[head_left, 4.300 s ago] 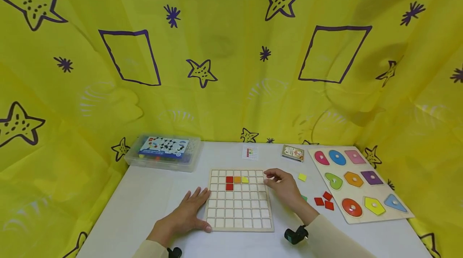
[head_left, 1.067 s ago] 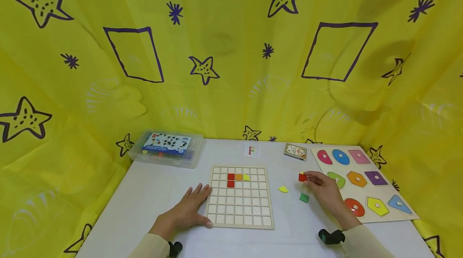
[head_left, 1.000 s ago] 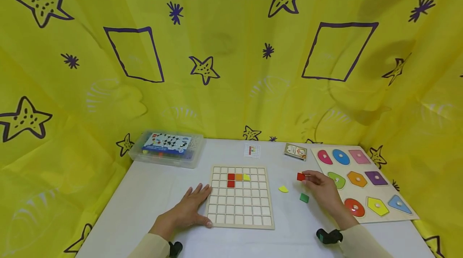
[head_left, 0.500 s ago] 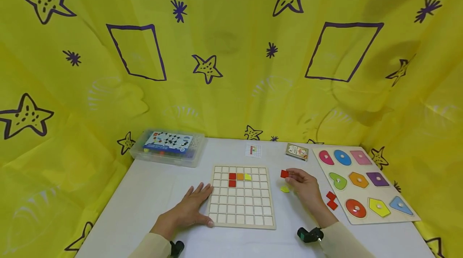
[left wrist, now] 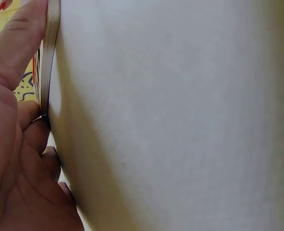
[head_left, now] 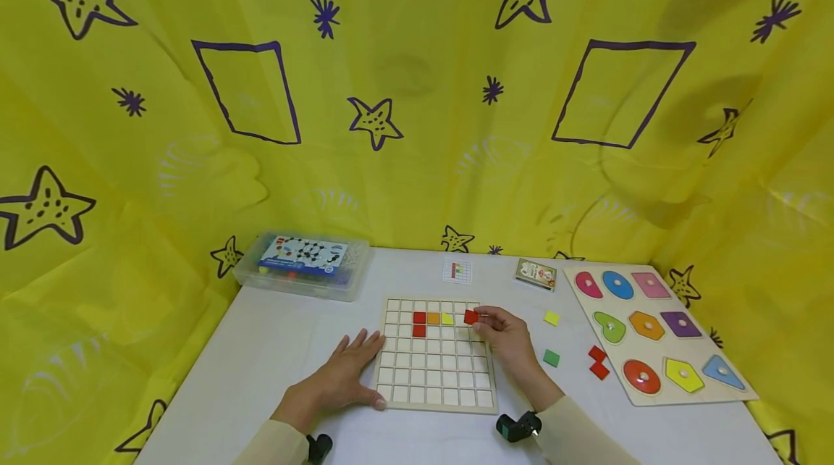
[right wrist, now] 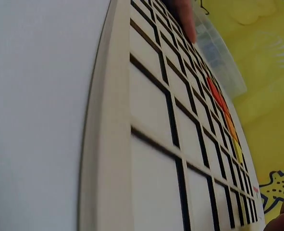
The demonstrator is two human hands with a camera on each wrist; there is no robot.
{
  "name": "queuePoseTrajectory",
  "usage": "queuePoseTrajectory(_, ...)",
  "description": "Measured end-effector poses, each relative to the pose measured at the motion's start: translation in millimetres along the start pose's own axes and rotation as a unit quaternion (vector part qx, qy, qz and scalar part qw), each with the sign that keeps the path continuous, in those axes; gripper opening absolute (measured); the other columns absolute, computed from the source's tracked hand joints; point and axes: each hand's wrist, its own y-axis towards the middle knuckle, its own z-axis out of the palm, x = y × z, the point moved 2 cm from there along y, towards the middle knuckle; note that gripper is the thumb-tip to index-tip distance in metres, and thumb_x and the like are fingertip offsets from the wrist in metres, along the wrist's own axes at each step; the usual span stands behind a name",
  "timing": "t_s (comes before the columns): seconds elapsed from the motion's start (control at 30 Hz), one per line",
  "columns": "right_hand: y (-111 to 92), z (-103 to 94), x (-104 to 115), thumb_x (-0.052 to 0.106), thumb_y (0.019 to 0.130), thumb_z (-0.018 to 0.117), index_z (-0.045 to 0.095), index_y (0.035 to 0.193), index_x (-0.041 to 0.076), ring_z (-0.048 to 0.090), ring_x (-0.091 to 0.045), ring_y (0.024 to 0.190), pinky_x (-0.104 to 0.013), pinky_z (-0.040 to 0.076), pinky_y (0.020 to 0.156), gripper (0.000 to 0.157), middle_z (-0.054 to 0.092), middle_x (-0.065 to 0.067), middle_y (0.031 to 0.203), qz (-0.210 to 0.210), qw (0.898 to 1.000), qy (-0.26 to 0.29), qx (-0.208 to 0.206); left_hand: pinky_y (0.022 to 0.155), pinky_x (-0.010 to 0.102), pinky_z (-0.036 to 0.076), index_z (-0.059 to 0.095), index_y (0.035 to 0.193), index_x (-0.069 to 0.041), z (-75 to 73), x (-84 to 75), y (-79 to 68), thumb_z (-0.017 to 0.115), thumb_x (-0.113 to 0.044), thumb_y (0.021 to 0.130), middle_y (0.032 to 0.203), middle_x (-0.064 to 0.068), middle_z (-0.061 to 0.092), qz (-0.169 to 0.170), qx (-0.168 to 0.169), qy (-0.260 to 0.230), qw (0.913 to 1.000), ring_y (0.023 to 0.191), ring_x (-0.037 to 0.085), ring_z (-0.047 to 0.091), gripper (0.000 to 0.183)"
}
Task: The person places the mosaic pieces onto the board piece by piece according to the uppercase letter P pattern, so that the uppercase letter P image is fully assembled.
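Note:
My right hand (head_left: 508, 338) pinches a red square tile (head_left: 470, 317) over the right-hand columns of a wooden grid board (head_left: 426, 380). On the board sit two red tiles, one above the other (head_left: 419, 331), then an orange tile (head_left: 433, 318) and a yellow piece (head_left: 447, 319) to their right. Along the board's left edge rests my left hand (head_left: 339, 374), fingers extended and thumb near the lower left corner. The left wrist view shows that thumb (left wrist: 17, 48) against the board's side. In the right wrist view the grid fills the middle; the held tile is out of sight there.
Right of the board lie a yellow tile (head_left: 552, 318), a green tile (head_left: 551, 358) and red tiles (head_left: 599, 370). A shape puzzle (head_left: 651, 385) stands further right. Behind are a pattern card (head_left: 458, 272), a small card box (head_left: 536, 274) and a clear plastic case (head_left: 339, 287).
My right hand picked up a red tile from the group at right and carried it left, from beside the puzzle to over the board. My left hand stayed at the board's edge.

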Motion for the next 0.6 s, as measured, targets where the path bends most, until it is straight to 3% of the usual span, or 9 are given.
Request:
queuePoseTrajectory(0.37,-12,50.5,14,0.0,0.094,0.076,0.076,0.117,0.002,0.064,-0.015,0.088,-0.017,0.055,0.069,0.023,0.074,-0.01,0.098,-0.038,0.998,0.025,0.04,0.133,0.06,0.003,0.035,0.164,-0.004,-2.5,-2.3,-0.5,0.093,-0.046,0.07,0.173,0.014,0.03,-0.005,-0.001,-0.005,1.0,0.164,0.04,0.014,0.119)
queuePoseTrajectory(0.6,-17,70.9,11,0.0,0.091,0.078,0.076,0.114,0.001,0.065,-0.014,0.088,-0.015,0.055,0.07,0.023,0.074,-0.012,0.098,-0.066,0.996,0.02,0.062,0.133,0.061,0.002,0.035,0.164,-0.004,-0.5,-0.2,-0.2,0.093,-0.047,0.071,0.173,0.014,0.03,0.0,0.0,-0.004,1.0,0.164,0.039,0.014,0.118)
